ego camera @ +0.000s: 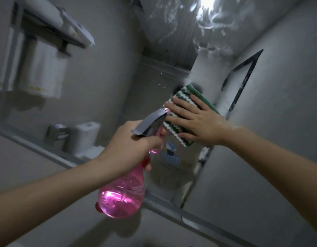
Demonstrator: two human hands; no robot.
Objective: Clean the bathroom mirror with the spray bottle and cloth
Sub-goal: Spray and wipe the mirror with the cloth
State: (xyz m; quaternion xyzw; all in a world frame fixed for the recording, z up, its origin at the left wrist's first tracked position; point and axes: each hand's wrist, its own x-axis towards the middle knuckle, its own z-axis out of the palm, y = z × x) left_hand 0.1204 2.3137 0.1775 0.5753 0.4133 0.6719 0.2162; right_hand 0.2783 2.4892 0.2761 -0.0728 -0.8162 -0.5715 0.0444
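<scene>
Right hand flat on the green-and-white striped cloth, fingers straight and spread, pressing it against the bathroom mirror; the cloth shows past the fingertips and under the palm. Left hand grips the neck of the pink spray bottle, fingers curled round it below the grey trigger head, whose nozzle sits just beside the right fingertips. Wet smears streak the glass well above the fingers. Reflected beyond the left hand: a white towel and a toilet cistern.
</scene>
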